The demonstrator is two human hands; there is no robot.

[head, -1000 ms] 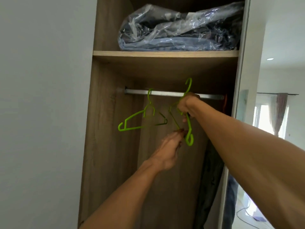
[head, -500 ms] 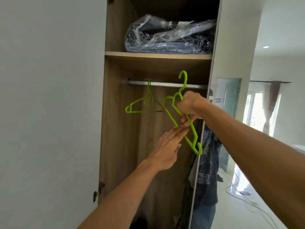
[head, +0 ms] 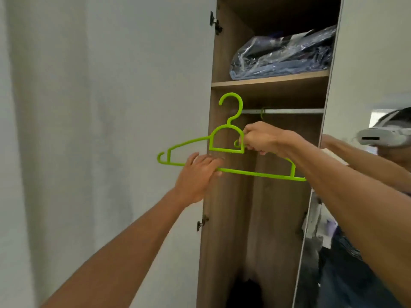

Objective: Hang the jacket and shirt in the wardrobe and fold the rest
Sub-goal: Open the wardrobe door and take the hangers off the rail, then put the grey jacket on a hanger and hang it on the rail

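A bright green plastic hanger (head: pixel 229 150) is held level in front of the open wardrobe (head: pixel 224 218), hook pointing up. My right hand (head: pixel 260 138) grips it at the right shoulder, just beside the neck. My left hand (head: pixel 198 172) holds the lower bar left of centre, the bar running between thumb and fingers. A second green hanger's hook (head: pixel 262 113) hangs on the metal rail (head: pixel 291 111); the rest of it is hidden behind my right hand. No jacket or shirt shows plainly.
A plastic-wrapped bundle of dark clothes (head: pixel 282 54) lies on the wooden shelf (head: pixel 266 82) above the rail. The white left door (head: pixel 111 130) stands open. A mirrored door (head: pixel 367 85) at right reflects me. Something dark (head: pixel 244 290) sits at the wardrobe's bottom.
The hanger has come away from the rail, leftward and out of the wardrobe, and turned from tilted to level. My left hand has taken its lower bar. My view swung left.
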